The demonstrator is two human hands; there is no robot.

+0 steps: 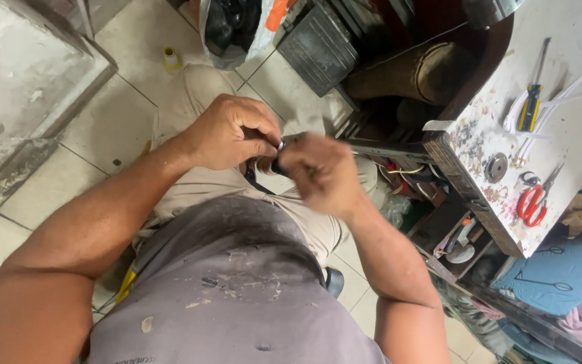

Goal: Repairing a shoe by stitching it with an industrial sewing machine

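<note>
Red scissors, yellow-handled screwdriver on worktable

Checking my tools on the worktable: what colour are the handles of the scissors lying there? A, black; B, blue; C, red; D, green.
C: the scissors on the white worktable have red handles, lying near the yellow-handled screwdriver.

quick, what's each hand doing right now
left hand: closed, pinching a small dark part
right hand: closed on the same part, blurred

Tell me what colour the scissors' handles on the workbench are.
Red, seen in the head view: the scissors lie on the white workbench.
</note>
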